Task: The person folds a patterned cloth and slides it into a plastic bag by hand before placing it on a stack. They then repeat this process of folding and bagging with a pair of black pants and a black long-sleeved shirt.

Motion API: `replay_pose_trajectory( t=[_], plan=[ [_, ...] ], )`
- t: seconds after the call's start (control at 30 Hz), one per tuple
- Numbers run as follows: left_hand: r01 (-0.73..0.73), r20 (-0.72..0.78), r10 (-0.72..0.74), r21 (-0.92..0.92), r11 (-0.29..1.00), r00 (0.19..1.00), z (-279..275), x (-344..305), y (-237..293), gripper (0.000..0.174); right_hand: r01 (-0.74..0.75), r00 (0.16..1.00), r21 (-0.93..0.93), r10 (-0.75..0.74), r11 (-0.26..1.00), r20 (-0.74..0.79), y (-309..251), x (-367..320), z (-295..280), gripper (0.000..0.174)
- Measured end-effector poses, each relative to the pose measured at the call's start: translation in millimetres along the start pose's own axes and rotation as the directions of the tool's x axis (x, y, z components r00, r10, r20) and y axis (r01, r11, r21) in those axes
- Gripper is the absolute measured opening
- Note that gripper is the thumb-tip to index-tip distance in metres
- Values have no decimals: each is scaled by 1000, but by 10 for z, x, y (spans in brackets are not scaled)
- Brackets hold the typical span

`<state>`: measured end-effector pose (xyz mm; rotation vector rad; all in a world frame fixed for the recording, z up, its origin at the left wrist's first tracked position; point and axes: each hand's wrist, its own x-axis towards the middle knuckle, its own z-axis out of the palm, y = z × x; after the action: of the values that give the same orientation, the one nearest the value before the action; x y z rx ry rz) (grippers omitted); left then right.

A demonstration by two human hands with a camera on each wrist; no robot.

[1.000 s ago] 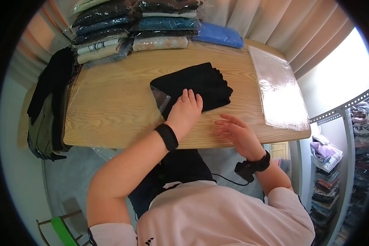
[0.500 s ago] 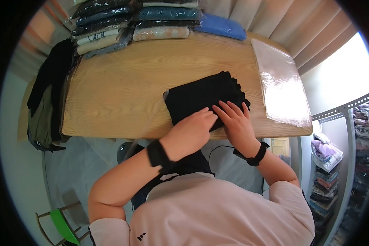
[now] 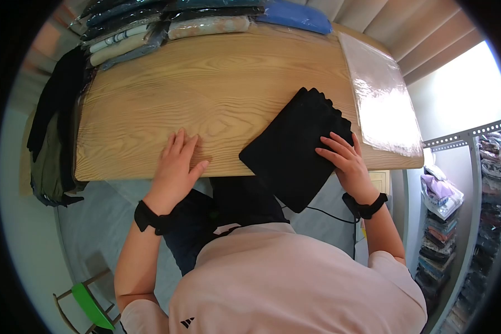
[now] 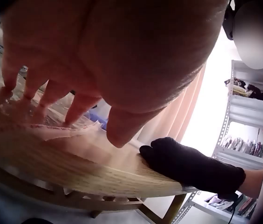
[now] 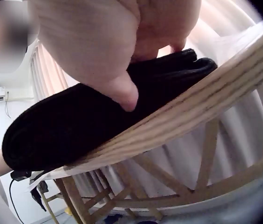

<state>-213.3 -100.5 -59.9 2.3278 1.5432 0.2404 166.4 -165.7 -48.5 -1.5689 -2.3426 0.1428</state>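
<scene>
A folded black knit garment [image 3: 303,147] with a scalloped end lies at the table's front edge, one corner jutting past the edge. My right hand [image 3: 348,170] rests on its right side, fingers spread; in the right wrist view the thumb [image 5: 126,95] lies against the garment's side. To the left, my left hand [image 3: 172,172] is palm down at the front edge, its fingers stretched out over the wooden top. Under those fingertips the left wrist view shows clear plastic film [image 4: 82,129], with a red-marked strip along it.
A stack of clear flat bags [image 3: 381,100] lies on the table's right side. Bagged folded clothes [image 3: 206,26] and a blue bagged one [image 3: 295,15] line the back. Dark clothes [image 3: 53,128] hang over the left edge. Shelves of packed clothes [image 3: 440,222] stand at right.
The black garment has moved right and toward the body and turned. My left hand has left it and moved left onto the table, while the right hand has come onto it.
</scene>
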Motion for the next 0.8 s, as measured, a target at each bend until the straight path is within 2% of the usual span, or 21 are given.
replay_pose_trajectory(
  t=[0.1, 0.17, 0.2, 0.23, 0.27, 0.3, 0.33, 0.37, 0.4, 0.43, 0.47, 0.5, 0.53, 0.57, 0.6, 0.63, 0.67, 0.7, 0.77, 0.8],
  plan=[
    [15, -42, -13, 42, 999, 999, 21, 102, 71, 52, 17, 1000, 15, -17, 1000, 22, 59, -126, -60, 52],
    [-163, -156, 159, -14, 986, 975, -11, 172, 331, 52, 26, 999, 16, -26, 1000, 42, 111, -205, -58, 52],
    [-164, -155, 158, -24, 986, 975, 15, 216, 465, 52, 41, 998, 25, -42, 999, 55, 126, -235, -49, 52],
    [-134, -53, 124, -259, 957, 991, 45, 269, 620, 53, 41, 997, 19, -42, 999, 63, 113, -254, -33, 52],
    [-74, 54, 114, -476, 876, 992, 78, 320, 760, 55, -8, 1000, 13, 8, 1000, -10, 66, -271, -5, 51],
    [-75, 51, 114, -484, 872, 992, 112, 376, 891, 55, -57, 995, 10, 58, 998, -85, 5, -285, 17, 51],
    [-36, 87, 89, -485, 874, 992, 141, 437, 1012, 58, -115, 968, -40, 103, 993, -228, -84, -290, 35, 44],
    [2, 121, 64, -483, 875, 991, 163, 479, 1091, 61, -113, 969, -48, 100, 992, -227, -139, -341, 106, 44],
    [-1, 116, 66, -489, 872, 991, 201, 503, 1132, 61, -328, 860, 139, 357, 934, -365, -160, -425, 234, 38],
    [-1, 103, 52, -442, 897, 993, 260, 522, 1164, 62, -485, 673, 348, 597, 802, -437, -178, -509, 350, 34],
    [0, 89, 38, -393, 920, 995, 309, 538, 1180, 63, -466, 617, 642, 743, 609, -257, -187, -570, 445, 27],
    [1, 89, 38, -397, 918, 995, 332, 572, 1176, 63, -414, 575, 849, 817, 327, -34, -218, -612, 512, 27],
    [46, 154, 26, -446, 894, 988, 345, 625, 1163, 62, -372, 455, 926, 856, -68, 245, -359, -582, 466, 45],
    [94, 220, 18, -490, 866, 975, 366, 654, 1150, 61, -373, 455, 925, 856, -68, 246, -435, -524, 415, 45],
    [96, 222, 18, -490, 867, 975, 427, 655, 1142, 61, -246, 510, 891, 730, -382, 454, -500, -477, 369, 53],
    [78, 190, 37, -562, 824, 981, 478, 652, 1143, 59, -132, 588, 735, 544, -665, 598, -539, -451, 331, 62],
    [57, 156, 54, -629, 775, 986, 509, 647, 1138, 56, -115, 628, 724, 515, -680, 584, -554, -434, 308, 65],
    [57, 156, 54, -628, 776, 986, 524, 641, 1132, 56, -114, 629, 723, 514, -681, 583, -559, -416, 286, 65],
    [124, 268, 101, -707, 697, 958, 439, 607, 1166, 53, -159, 623, 785, 556, -598, 550, -549, -386, 233, 65],
    [124, 266, 98, -707, 697, 959, 409, 581, 1174, 53, -160, 626, 785, 554, -598, 549, -533, -387, 197, 65]
  ],
)
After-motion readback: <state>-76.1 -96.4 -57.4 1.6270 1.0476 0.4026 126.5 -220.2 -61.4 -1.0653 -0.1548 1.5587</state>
